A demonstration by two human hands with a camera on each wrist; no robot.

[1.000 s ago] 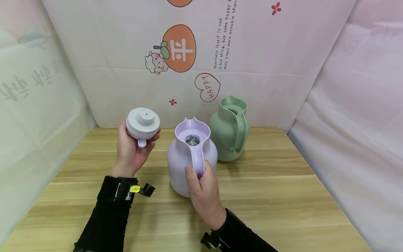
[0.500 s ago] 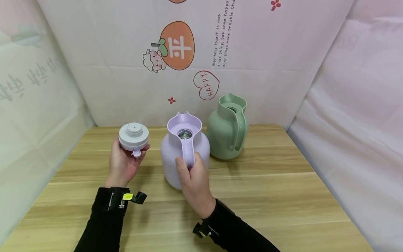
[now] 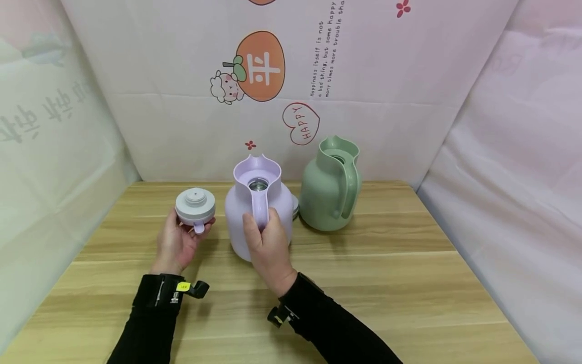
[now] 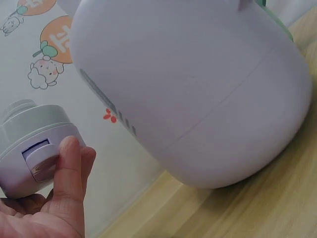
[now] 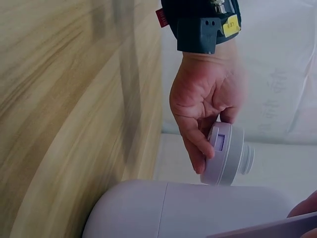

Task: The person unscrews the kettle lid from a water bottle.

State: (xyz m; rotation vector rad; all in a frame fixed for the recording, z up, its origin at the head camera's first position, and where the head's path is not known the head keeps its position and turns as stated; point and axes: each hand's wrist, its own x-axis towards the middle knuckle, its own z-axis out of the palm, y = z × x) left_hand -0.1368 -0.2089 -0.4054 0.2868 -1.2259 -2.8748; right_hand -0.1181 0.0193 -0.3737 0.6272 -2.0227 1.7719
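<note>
My left hand (image 3: 175, 247) holds a lilac-and-grey jug lid (image 3: 195, 206) upside down, its threaded plug facing up and its lilac lever towards me. In the left wrist view, fingers curl around the side of the lid (image 4: 37, 144). My right hand (image 3: 273, 255) grips the handle of a lilac thermos jug (image 3: 236, 222), thumb on top. This jug stands upright with its mouth uncovered, showing a shiny inner liner. Just behind it on the right is a green thermos jug (image 3: 323, 197), also without a lid.
A pale grey round piece (image 3: 295, 206) peeks out between the two jugs, mostly hidden by the lilac one. Everything is over a wood-grain table (image 3: 386, 283). A printed white cloth (image 3: 182, 136) hangs along the table's back edge, with more cloth at both sides.
The lilac jug has moved left and farther back, gripped by the right hand. The left hand has lowered the lid and shifted slightly left. The grey piece has come into sight.
</note>
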